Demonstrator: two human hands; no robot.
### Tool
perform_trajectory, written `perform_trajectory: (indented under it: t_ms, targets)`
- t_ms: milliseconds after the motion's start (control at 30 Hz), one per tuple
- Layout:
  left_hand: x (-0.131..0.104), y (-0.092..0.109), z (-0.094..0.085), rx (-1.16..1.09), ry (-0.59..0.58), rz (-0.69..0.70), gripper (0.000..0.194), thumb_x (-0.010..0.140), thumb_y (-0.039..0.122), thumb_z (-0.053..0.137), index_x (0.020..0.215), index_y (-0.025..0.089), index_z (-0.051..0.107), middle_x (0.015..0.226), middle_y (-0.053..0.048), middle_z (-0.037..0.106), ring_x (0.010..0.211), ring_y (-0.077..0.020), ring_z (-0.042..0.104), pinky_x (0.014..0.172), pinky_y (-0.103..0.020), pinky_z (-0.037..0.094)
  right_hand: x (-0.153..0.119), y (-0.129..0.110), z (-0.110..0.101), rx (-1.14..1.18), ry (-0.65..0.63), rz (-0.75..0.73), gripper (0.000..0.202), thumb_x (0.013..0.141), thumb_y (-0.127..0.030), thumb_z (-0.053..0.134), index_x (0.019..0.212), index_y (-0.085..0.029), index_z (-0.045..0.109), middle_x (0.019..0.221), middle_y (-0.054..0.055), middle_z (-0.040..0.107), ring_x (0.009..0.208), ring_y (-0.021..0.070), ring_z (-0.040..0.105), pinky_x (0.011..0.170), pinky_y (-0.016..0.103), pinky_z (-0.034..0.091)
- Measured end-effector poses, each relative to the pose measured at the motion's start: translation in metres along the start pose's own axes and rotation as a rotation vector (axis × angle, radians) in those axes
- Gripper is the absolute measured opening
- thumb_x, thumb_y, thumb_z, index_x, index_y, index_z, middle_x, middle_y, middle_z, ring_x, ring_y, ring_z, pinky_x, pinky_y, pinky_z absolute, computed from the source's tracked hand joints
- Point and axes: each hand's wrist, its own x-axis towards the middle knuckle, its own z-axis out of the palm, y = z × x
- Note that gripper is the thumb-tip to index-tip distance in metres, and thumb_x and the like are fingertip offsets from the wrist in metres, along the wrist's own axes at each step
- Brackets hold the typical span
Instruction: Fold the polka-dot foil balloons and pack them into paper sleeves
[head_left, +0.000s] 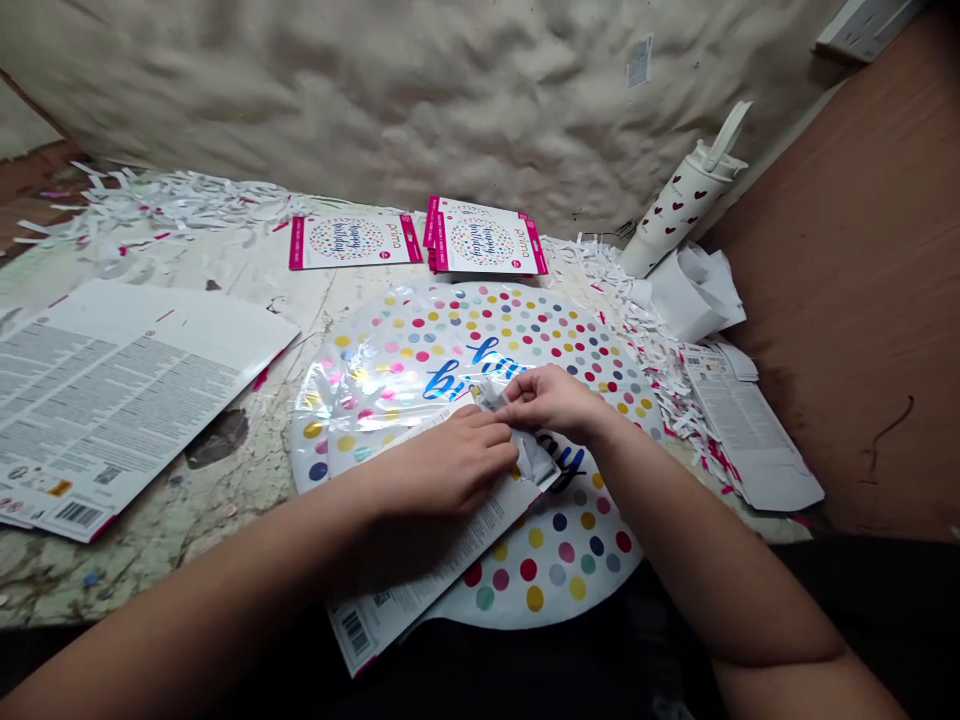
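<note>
While the right hand (551, 402) has its fingers pinched on crumpled film (535, 458) atop a printed sleeve (439, 565), the left hand (450, 462) curls its fingers around that sleeve; beneath, a dotted balloon (555, 335) covers the desk (169, 565), with stacked pink-edged packets (487, 240) beyond.

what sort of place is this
Probably a packing workspace: a round, dotted white foil balloon, stacked flat pink-and-white packets and white shredded paper strips lie on a worn, pale tabletop.

Dim light, white glare on the foil balloon (517, 325), wide-angle stretch toward edges
</note>
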Motion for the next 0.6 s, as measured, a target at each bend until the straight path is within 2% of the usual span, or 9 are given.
perform_trajectory:
  t_ms: [100,200,233,300,367,433,500,567,600]
  targets:
    - [0.000,0.004,-0.001,0.066,0.006,-0.016,0.010,0.078,0.014,0.045,0.083,0.017,0.053,0.088,-0.006,0.057,0.084,-0.0199,0.047,0.081,-0.034,0.036,-0.001,-0.008,0.010,-0.021,0.022,-0.070,0.012,0.056,-0.014,0.070,0.064,-0.014,0.060,0.047,-0.005,0.056,0.044,0.0070,0.049,0.044,0.019,0.037]
    - [-0.002,0.010,-0.009,0.120,0.004,0.007,0.008,0.080,0.015,0.046,0.082,0.017,0.053,0.089,-0.005,0.057,0.084,-0.0191,0.048,0.082,-0.034,0.036,-0.011,-0.016,0.007,-0.186,-0.144,-0.130,0.006,0.062,-0.009,0.062,0.065,-0.013,0.066,0.054,-0.002,0.061,0.051,0.0085,0.053,0.048,0.020,0.040]
    - [-0.003,0.012,-0.014,0.149,0.017,0.002,0.009,0.081,0.015,0.045,0.082,0.017,0.054,0.088,-0.005,0.057,0.083,-0.0189,0.048,0.082,-0.034,0.036,-0.017,-0.018,0.003,-0.216,-0.142,-0.186,0.009,0.064,-0.009,0.061,0.068,-0.013,0.068,0.060,-0.001,0.064,0.056,0.0096,0.055,0.052,0.020,0.042]
    - [-0.006,0.016,-0.030,0.229,0.085,-0.052,0.015,0.085,0.014,0.041,0.083,0.016,0.055,0.085,-0.006,0.057,0.080,-0.0192,0.048,0.079,-0.035,0.038,-0.032,-0.021,-0.002,-0.165,0.016,-0.368,0.017,0.069,-0.014,0.063,0.085,-0.015,0.069,0.076,0.001,0.068,0.070,0.0127,0.060,0.064,0.023,0.047]
    - [-0.008,0.022,-0.050,0.322,0.218,-0.127,0.019,0.086,0.013,0.038,0.084,0.015,0.056,0.081,-0.007,0.056,0.076,-0.0198,0.047,0.075,-0.036,0.040,-0.048,-0.020,0.000,-0.020,0.159,-0.541,0.040,0.067,-0.020,0.071,0.106,-0.020,0.063,0.094,0.003,0.067,0.084,0.0160,0.061,0.072,0.027,0.049]
    - [-0.010,0.031,-0.067,0.385,0.370,-0.137,0.018,0.086,0.014,0.039,0.086,0.015,0.057,0.080,-0.007,0.055,0.078,-0.0204,0.048,0.073,-0.036,0.042,-0.062,-0.017,0.009,0.115,0.122,-0.645,0.051,0.062,-0.024,0.077,0.110,-0.022,0.059,0.100,0.004,0.066,0.091,0.0189,0.061,0.076,0.031,0.050]
    - [-0.013,0.039,-0.074,0.411,0.548,-0.083,0.016,0.085,0.016,0.045,0.094,0.019,0.058,0.088,-0.006,0.056,0.088,-0.0218,0.050,0.080,-0.037,0.043,-0.071,-0.015,0.021,0.212,0.096,-0.707,0.034,0.069,-0.028,0.073,0.100,-0.022,0.063,0.096,0.004,0.068,0.089,0.0202,0.062,0.077,0.034,0.051]
    - [-0.018,0.045,-0.071,0.347,0.717,-0.116,0.025,0.082,0.018,0.053,0.106,0.026,0.055,0.102,-0.003,0.056,0.106,-0.0246,0.047,0.092,-0.042,0.040,-0.076,-0.013,0.027,0.256,0.211,-0.772,0.016,0.078,-0.029,0.064,0.092,-0.022,0.065,0.091,0.003,0.069,0.089,0.0205,0.063,0.080,0.036,0.050]
    - [-0.021,0.045,-0.066,0.297,0.767,-0.191,0.034,0.082,0.020,0.054,0.114,0.029,0.050,0.111,-0.002,0.053,0.114,-0.0264,0.042,0.097,-0.045,0.035,-0.076,-0.012,0.027,0.261,0.267,-0.800,0.013,0.080,-0.028,0.062,0.091,-0.022,0.065,0.090,0.003,0.069,0.091,0.0205,0.063,0.082,0.036,0.050]
